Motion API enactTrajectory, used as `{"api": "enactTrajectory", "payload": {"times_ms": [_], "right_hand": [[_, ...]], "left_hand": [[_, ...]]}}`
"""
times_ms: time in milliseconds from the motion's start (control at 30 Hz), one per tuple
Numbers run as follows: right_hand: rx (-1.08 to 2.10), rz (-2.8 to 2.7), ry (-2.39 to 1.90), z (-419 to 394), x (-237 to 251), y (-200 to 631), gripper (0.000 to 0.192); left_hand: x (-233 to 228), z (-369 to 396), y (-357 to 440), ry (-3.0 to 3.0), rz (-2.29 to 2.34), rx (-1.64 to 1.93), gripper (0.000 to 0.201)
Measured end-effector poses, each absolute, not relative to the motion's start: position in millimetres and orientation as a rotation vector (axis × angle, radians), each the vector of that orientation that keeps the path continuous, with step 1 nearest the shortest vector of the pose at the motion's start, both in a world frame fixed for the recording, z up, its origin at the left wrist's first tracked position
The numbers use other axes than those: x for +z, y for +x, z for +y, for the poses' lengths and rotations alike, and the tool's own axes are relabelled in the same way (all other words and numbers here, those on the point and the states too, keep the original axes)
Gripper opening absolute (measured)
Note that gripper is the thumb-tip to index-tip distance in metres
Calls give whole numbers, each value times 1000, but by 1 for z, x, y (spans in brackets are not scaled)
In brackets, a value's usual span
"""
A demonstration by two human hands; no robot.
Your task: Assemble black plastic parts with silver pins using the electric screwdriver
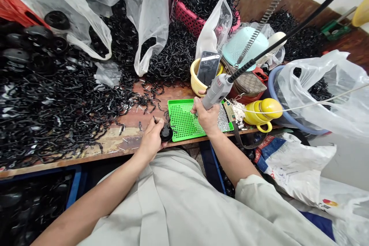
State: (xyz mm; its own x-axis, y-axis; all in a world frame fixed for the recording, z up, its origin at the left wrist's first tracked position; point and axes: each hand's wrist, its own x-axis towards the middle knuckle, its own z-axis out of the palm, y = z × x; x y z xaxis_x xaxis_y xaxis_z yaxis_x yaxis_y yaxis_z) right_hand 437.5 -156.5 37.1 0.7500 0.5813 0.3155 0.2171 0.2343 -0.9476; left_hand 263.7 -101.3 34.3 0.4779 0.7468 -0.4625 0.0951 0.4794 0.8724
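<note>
My left hand is closed around a round black plastic part at the table's front edge. A small dark piece sticks up by its thumb. In my right hand is a grey electric screwdriver, gripped near its lower end and tilted, with a black cable running from its top. The screwdriver's tip is hidden by the hand. Below the right hand lies a green perforated tray, with small silver screws heaped at its right end. The black part sits just left of the tray, apart from the screwdriver.
Thin black plastic strips cover the table's left side. Behind the tray stand a yellow bowl holding a phone and a pink basket piled with strips. A yellow cup and a blue tub are at right. A coiled cord hangs overhead.
</note>
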Motion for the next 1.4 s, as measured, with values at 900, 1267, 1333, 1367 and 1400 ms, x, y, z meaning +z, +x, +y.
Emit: {"api": "enactTrajectory", "payload": {"times_ms": [900,1267,1333,1367,1400], "right_hand": [[700,-711,-1076,-127,68,367,30],[640,-696,-1215,-125,52,385,39],[658,-690,-1232,-126,49,380,37],[655,-682,-1218,-127,50,377,37],[642,-674,-1195,-129,52,375,36]], "left_hand": [[30,-103,253,1372,917,541,12],[37,-94,233,1162,996,448,25],[39,-96,231,1158,964,408,30],[39,-96,230,1181,952,397,33],[39,-97,229,1216,944,393,36]]}}
